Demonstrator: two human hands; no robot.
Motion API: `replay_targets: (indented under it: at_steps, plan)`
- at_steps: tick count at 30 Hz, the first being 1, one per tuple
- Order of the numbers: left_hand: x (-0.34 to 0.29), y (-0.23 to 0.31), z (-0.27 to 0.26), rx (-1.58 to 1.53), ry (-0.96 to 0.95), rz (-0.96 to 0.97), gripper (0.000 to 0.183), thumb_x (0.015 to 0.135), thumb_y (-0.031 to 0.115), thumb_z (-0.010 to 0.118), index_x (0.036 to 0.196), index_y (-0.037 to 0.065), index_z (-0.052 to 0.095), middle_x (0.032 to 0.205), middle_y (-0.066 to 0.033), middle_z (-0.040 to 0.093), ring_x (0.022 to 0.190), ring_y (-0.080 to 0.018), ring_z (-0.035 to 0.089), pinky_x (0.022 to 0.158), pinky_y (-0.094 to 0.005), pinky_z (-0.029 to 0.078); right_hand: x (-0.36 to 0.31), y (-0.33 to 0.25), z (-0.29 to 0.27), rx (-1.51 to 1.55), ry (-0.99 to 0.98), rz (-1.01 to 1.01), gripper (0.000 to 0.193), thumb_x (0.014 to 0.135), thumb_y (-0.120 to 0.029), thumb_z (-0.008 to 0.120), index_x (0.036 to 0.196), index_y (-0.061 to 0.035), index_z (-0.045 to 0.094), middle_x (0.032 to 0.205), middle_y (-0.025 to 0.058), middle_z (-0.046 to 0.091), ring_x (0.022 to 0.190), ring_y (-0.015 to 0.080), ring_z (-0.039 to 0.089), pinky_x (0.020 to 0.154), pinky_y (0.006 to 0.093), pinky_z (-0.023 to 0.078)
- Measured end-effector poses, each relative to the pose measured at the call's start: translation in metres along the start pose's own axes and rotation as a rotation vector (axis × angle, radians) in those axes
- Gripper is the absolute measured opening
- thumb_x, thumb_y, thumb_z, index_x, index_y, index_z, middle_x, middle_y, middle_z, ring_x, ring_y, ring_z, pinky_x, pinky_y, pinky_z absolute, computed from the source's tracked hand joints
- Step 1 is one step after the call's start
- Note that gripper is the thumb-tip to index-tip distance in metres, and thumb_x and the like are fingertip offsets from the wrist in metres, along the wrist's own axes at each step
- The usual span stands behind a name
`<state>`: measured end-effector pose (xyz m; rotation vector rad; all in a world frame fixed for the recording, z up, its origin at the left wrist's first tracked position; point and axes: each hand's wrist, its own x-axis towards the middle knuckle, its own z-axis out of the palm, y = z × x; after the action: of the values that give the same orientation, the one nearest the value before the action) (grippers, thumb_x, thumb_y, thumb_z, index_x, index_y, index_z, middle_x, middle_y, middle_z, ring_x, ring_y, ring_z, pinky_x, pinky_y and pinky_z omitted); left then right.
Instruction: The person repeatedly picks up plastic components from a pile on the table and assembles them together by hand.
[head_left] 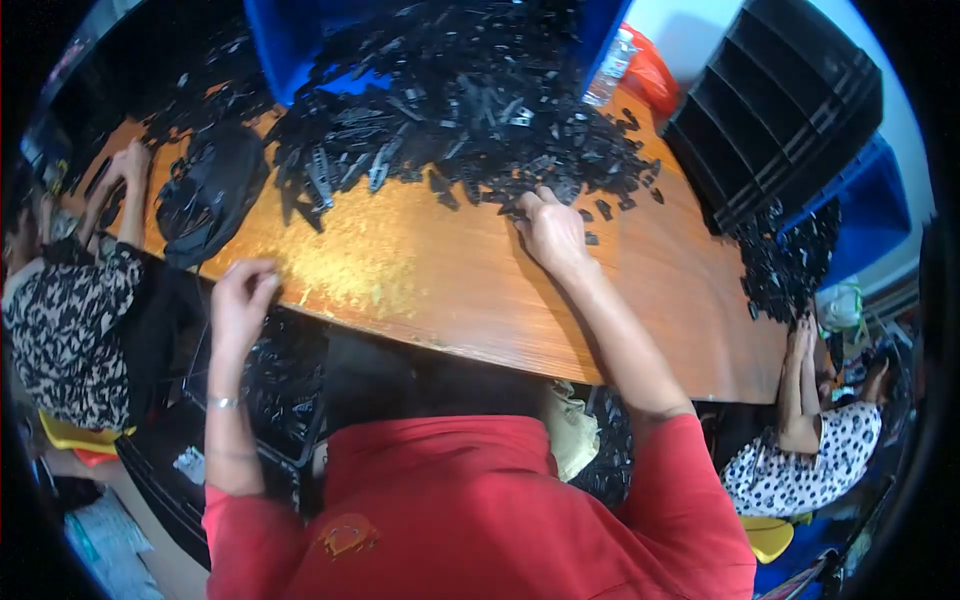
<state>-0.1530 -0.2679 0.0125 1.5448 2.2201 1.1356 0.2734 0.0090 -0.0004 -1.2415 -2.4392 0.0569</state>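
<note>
A broad heap of small black plastic parts point(450, 120) spreads over the far side of the wooden table point(450, 270). At the heap's near edge, my right hand point(553, 232) reaches in with its fingers bent together on a black plastic part point(520, 213), mostly covered by the fingertips. My left hand point(240, 300) hangs by the table's front left edge, its fingers curled toward the thumb. Whether anything is inside them is hidden. A few loose pieces point(603, 209) lie just right of my right hand.
A blue bin point(272, 50) lies tipped behind the heap. A black bag point(212, 195) sits left, a water bottle point(610, 68) and red bag point(652, 75) back right. Beside them stands a black compartment rack point(780, 100). People work at left point(75, 320) and right point(810, 450).
</note>
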Motion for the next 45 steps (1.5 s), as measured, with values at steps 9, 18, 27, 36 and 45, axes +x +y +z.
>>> replay_targets:
  at_steps: [9,18,27,36,45]
  plan:
    - [0.077,0.027,0.055,0.328,0.121,0.288,0.034,0.085,-0.002,0.083,0.118,0.007,0.079,0.118,-0.0150,0.071,0.119,-0.0392,0.067,0.101,-0.0485,0.057,-0.006,-0.042,-0.020,0.238,-0.019,-0.102,0.025,0.096,-0.014,0.084,0.111,-0.0031,0.067,0.109,0.0200,0.075,0.093,0.0440,0.077,0.080,0.0527,0.061]
    - [0.096,0.019,0.055,0.440,0.056,0.421,0.023,0.088,0.001,0.085,0.108,0.004,0.073,0.117,-0.0122,0.068,0.118,-0.0370,0.065,0.101,-0.0480,0.055,-0.017,-0.092,-0.013,0.476,-0.192,-0.227,0.028,0.099,-0.005,0.078,0.127,-0.0047,0.072,0.110,0.0218,0.079,0.103,0.0434,0.078,0.086,0.0482,0.061]
    - [0.051,0.031,0.069,0.306,0.028,0.488,0.023,0.088,0.008,0.086,0.102,0.005,0.069,0.105,-0.0109,0.069,0.102,-0.0350,0.067,0.090,-0.0467,0.054,-0.023,-0.106,-0.014,0.177,-0.285,-0.333,0.027,0.094,-0.010,0.080,0.121,-0.0054,0.078,0.110,0.0178,0.076,0.098,0.0412,0.075,0.083,0.0515,0.061]
    - [0.016,0.034,0.067,0.078,0.104,0.294,0.034,0.082,0.004,0.091,0.112,0.004,0.075,0.104,-0.0124,0.072,0.102,-0.0360,0.068,0.090,-0.0463,0.056,0.009,-0.178,-0.011,0.476,-0.313,-0.144,0.025,0.097,-0.019,0.083,0.118,-0.0075,0.079,0.104,0.0183,0.080,0.095,0.0373,0.079,0.081,0.0469,0.061]
    - [0.019,0.027,0.072,0.125,0.072,0.251,0.019,0.083,0.009,0.092,0.098,0.006,0.081,0.102,-0.0110,0.072,0.105,-0.0356,0.067,0.093,-0.0474,0.055,0.031,-0.182,0.069,0.614,-0.064,-0.267,0.024,0.086,-0.014,0.092,0.107,-0.0076,0.085,0.097,0.0110,0.073,0.086,0.0344,0.074,0.077,0.0450,0.058]
